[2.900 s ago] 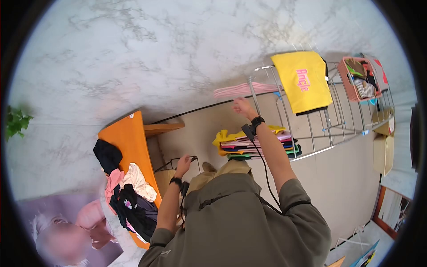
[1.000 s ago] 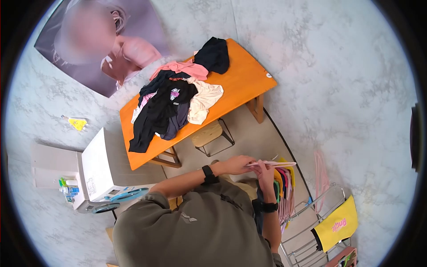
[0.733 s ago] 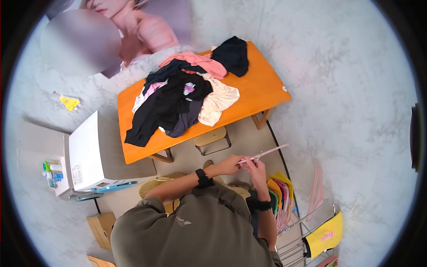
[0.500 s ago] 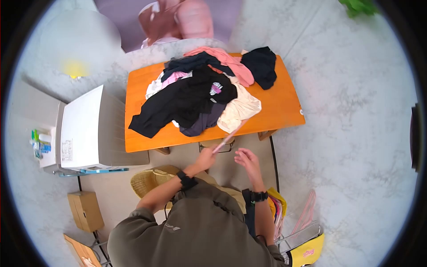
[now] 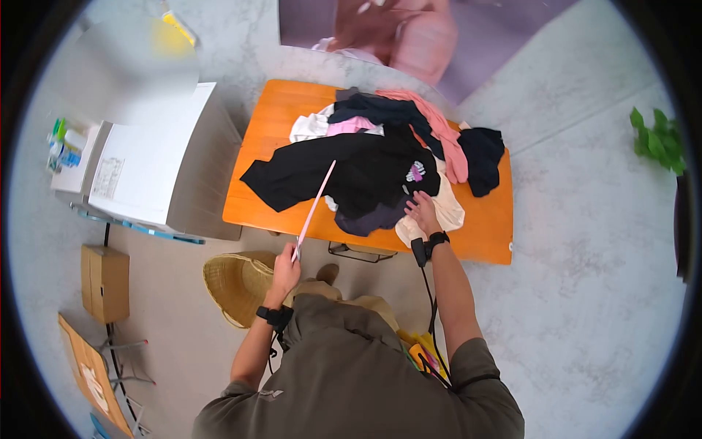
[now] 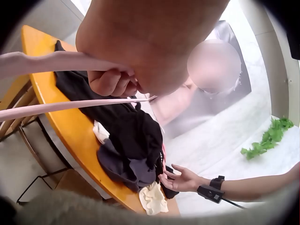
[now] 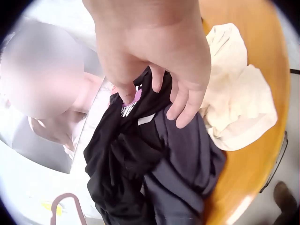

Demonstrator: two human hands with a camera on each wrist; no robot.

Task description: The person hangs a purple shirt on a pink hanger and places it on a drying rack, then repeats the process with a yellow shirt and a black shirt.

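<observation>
My left hand [image 5: 286, 269] grips a pink clothes hanger [image 5: 315, 203], which points up across the front of the orange table. The left wrist view shows the fingers curled round the hanger [image 6: 56, 62] close up. Over the clothes pile hangs my right hand [image 5: 423, 214], fingers spread and slightly bent. It is nearest to a black shirt [image 5: 365, 168] with a purple and white print. In the right wrist view the fingertips overlap the black shirt [image 7: 124, 154] and the dark grey garment [image 7: 180, 164] beside it. A cream garment [image 7: 239, 98] lies on that hand's other side.
Pink, navy and white clothes lie further back on the table [image 5: 245, 208]. A white washing machine [image 5: 139, 161] stands to the left. On the floor are a wicker basket [image 5: 238, 289] and a cardboard box [image 5: 106, 284]. A stool [image 5: 358, 252] is partly under the table.
The view has turned from the drying rack to the table. Both hands held the hanger a second ago; the right hand has let go and moved over the clothes, while the left keeps the hanger.
</observation>
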